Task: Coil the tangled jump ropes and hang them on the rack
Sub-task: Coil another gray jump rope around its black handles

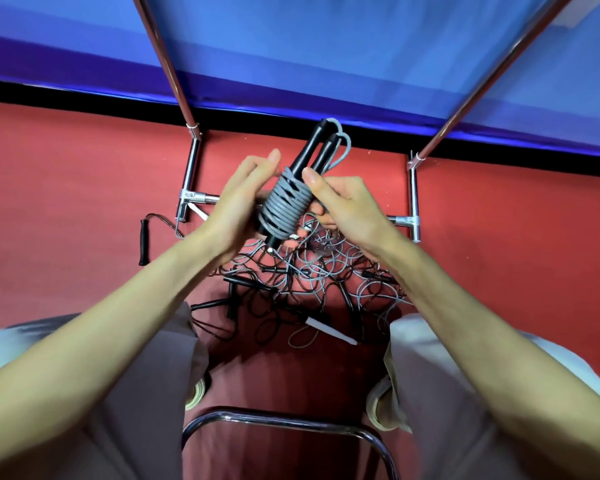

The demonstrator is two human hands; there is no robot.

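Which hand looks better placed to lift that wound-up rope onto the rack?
Probably the left hand: it cradles the coiled grey jump rope by its black handles, while the right hand only pinches the coil's side. The rack stands just beyond.

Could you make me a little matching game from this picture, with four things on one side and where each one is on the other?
Things:
1. grey coiled rope
2. tangled ropes
3. white handle
4. lone black handle

Places:
A. on the red floor, far left, apart from the pile
B. held up between both hands
C. heaped on the floor beneath the hands
D. at the pile's near edge, between the knees

Pairs: 1-B, 2-C, 3-D, 4-A
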